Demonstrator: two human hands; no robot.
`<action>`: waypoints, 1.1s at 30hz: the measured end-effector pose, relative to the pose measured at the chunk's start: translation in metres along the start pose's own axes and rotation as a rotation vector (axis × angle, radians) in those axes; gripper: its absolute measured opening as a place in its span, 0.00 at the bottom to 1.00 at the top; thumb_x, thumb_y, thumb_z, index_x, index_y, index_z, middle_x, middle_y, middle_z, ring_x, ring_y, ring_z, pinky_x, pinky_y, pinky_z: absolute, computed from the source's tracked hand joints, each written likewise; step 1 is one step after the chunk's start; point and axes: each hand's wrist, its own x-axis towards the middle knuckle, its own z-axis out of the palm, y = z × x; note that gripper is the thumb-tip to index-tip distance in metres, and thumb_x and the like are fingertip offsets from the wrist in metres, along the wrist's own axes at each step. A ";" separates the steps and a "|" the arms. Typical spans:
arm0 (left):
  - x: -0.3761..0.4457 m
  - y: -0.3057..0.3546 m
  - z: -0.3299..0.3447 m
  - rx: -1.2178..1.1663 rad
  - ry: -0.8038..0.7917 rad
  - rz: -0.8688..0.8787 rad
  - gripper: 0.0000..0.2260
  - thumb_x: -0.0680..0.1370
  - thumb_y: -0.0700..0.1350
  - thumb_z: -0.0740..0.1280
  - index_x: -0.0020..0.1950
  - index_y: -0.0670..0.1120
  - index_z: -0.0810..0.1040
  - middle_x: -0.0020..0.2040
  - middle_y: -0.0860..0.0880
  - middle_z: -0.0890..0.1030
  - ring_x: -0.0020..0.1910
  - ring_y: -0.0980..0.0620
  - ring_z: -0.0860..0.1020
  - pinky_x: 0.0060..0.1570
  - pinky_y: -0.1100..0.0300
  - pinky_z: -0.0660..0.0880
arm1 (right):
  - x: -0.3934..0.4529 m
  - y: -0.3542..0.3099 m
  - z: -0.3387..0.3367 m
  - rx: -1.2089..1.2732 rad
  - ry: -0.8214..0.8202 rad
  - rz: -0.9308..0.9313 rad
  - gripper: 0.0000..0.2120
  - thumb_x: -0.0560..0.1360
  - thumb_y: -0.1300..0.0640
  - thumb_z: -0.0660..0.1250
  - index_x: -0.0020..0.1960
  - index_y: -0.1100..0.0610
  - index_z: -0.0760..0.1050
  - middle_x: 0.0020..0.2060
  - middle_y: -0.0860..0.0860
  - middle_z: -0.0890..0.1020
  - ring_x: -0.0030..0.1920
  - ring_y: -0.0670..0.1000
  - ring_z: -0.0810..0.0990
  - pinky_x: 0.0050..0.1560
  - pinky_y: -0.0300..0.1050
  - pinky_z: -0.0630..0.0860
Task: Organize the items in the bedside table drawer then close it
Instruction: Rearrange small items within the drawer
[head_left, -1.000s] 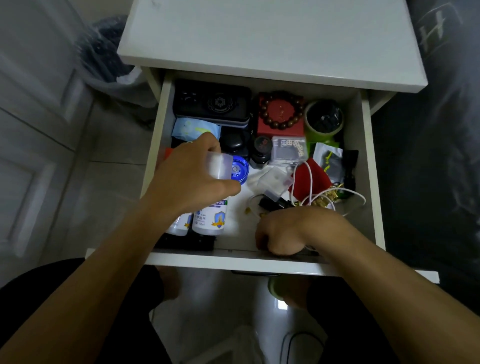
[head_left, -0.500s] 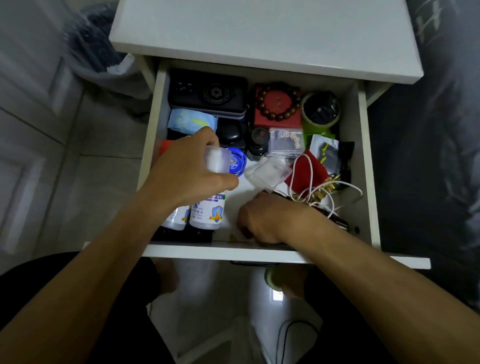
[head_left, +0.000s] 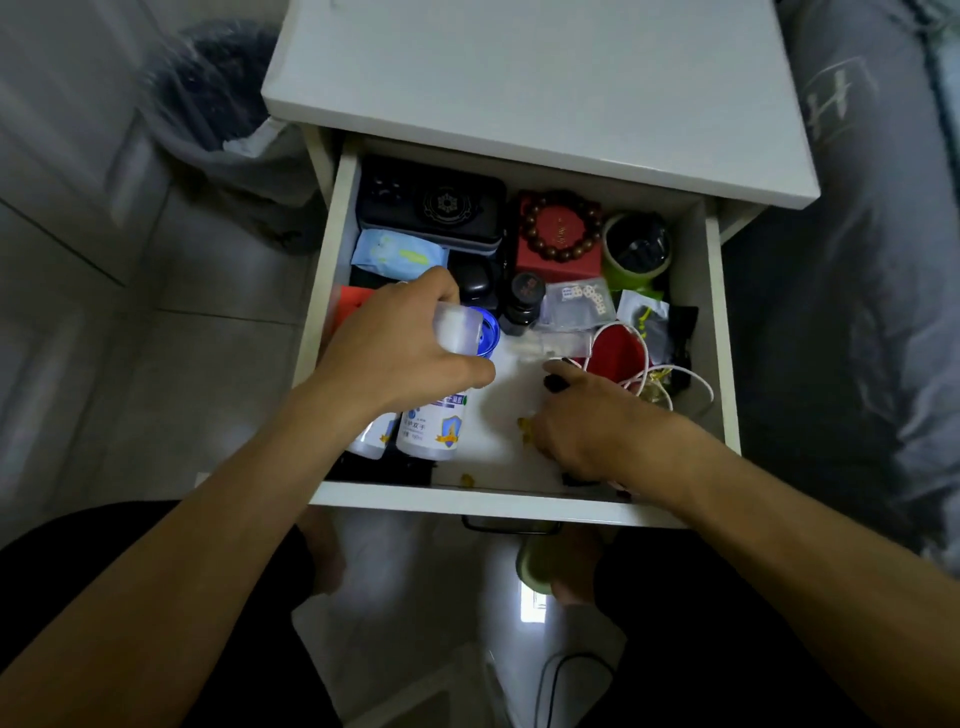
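**Open drawer, both hands inside**

The drawer of the white bedside table stands pulled fully out, its front rail nearest the person. The left hand is wrapped around the frosted cap of a white bottle lying near the front left corner, just beside a second white bottle. The right hand lies palm down on the drawer floor at front right, fingers curled over a small black item; I cannot tell whether they pinch it. Between the hands a strip of bare white floor shows, with a few yellow bits near the front rail. A white cable loops against the right wall. The back row is packed: black case, red box with bead bracelet, green cup. Left of the table stands a bin; right, grey bedding.
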 end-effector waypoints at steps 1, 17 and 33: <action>0.000 0.001 0.000 -0.001 0.001 0.005 0.20 0.61 0.56 0.75 0.45 0.53 0.70 0.38 0.53 0.77 0.37 0.53 0.76 0.38 0.51 0.76 | 0.001 0.000 -0.002 0.086 0.035 0.012 0.12 0.77 0.58 0.61 0.59 0.51 0.76 0.54 0.52 0.82 0.61 0.55 0.76 0.76 0.55 0.45; 0.000 0.005 -0.002 -0.051 -0.019 -0.021 0.19 0.63 0.51 0.77 0.47 0.52 0.71 0.40 0.53 0.77 0.37 0.54 0.77 0.35 0.56 0.73 | 0.005 -0.012 -0.006 0.752 -0.190 -0.038 0.15 0.81 0.51 0.57 0.52 0.58 0.80 0.53 0.55 0.80 0.51 0.55 0.76 0.57 0.51 0.73; 0.002 0.010 0.003 -0.071 -0.007 -0.011 0.18 0.64 0.48 0.77 0.46 0.50 0.71 0.37 0.53 0.76 0.35 0.54 0.75 0.32 0.58 0.70 | 0.007 -0.008 0.005 0.476 0.313 0.023 0.15 0.76 0.58 0.64 0.62 0.55 0.75 0.60 0.56 0.73 0.58 0.59 0.74 0.55 0.54 0.74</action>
